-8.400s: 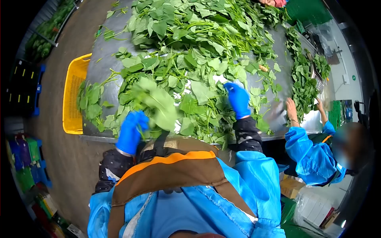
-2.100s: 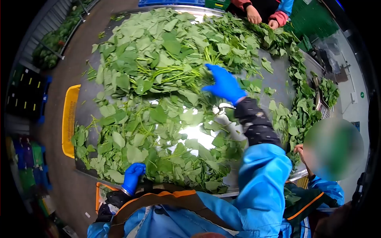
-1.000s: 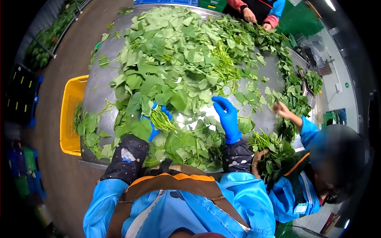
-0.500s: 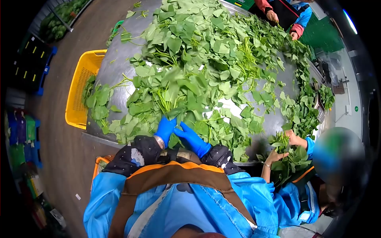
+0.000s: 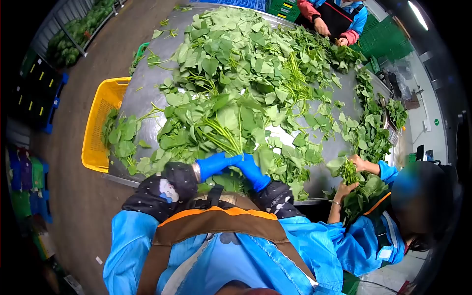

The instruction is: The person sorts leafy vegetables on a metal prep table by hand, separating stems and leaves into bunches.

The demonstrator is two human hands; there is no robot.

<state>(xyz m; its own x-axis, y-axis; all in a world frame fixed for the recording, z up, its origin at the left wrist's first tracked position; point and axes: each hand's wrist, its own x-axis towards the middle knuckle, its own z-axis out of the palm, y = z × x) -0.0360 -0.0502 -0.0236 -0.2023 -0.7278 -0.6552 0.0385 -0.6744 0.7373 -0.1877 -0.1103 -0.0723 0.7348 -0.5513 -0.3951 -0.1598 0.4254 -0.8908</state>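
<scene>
A bunch of leafy green stems (image 5: 222,136) fans up and away from me, its light green stalks gathered at the lower end. My left hand (image 5: 214,165), in a blue glove, is closed at the base of the stalks. From the other side my right hand (image 5: 252,172), gloved alike, closes on the same lower end, and the two hands touch. Exactly how the fingers wrap round the stalks is partly hidden. Beyond the bunch, a large heap of the same leafy greens (image 5: 255,54) covers much of the metal table (image 5: 142,105).
A yellow basket (image 5: 96,123) stands against the table's left side. On my right a co-worker's hands (image 5: 348,189) hold another leafy bunch. Across the table, another person's hands (image 5: 322,27) work at the greens. Green crates (image 5: 386,42) are stacked at the far right.
My hands have moved right with the bunch, and the left hand has turned so its fingers point rightward. The bunch now leans left, its stalks in plainer view. The camera view has tilted slightly.
</scene>
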